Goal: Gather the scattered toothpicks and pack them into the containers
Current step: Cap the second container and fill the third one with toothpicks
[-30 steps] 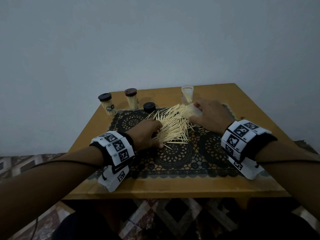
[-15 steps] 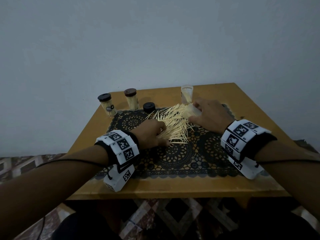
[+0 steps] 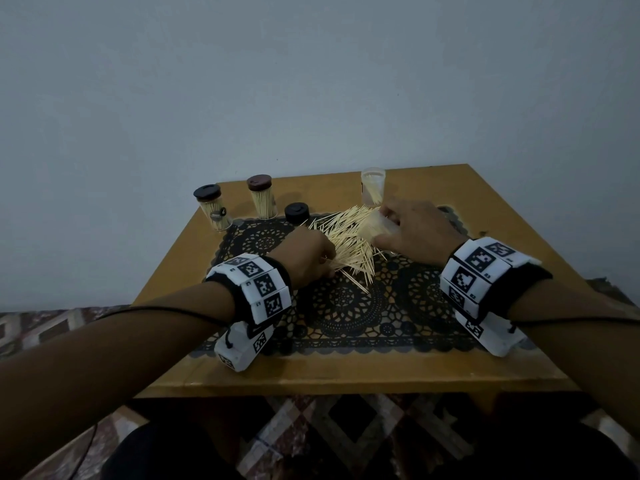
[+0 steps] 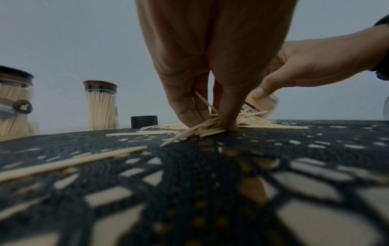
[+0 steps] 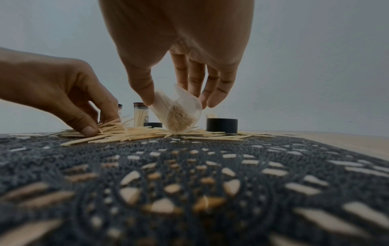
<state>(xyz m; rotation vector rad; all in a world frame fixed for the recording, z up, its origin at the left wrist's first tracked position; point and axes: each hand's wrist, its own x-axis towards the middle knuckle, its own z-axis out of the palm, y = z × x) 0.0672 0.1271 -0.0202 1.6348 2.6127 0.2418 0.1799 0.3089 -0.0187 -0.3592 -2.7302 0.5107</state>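
Observation:
A heap of loose toothpicks [image 3: 349, 244] lies on the black lace mat [image 3: 346, 306]. My left hand [image 3: 327, 268] is at the heap's near left edge, fingers curled down. In the left wrist view the left hand [image 4: 210, 123] pinches a small bunch of toothpicks [image 4: 210, 129] against the mat between thumb and fingers. My right hand [image 3: 384, 230] grips a clear container [image 3: 372, 225] tipped on its side at the heap's far right. The right wrist view shows that container [image 5: 179, 114] partly filled, its base resting on the toothpicks [image 5: 147, 133].
Two capped containers [image 3: 213, 211] [image 3: 263, 200] full of toothpicks stand at the back left of the wooden table [image 3: 346, 372]. A black lid [image 3: 296, 213] lies beside them. An open clear container [image 3: 373, 185] stands behind my right hand. Another black lid [image 5: 222, 124] sits nearby.
My left hand has slid right and forward along the near edge of the heap and drawn toothpicks together. The right hand and its container have stayed in place.

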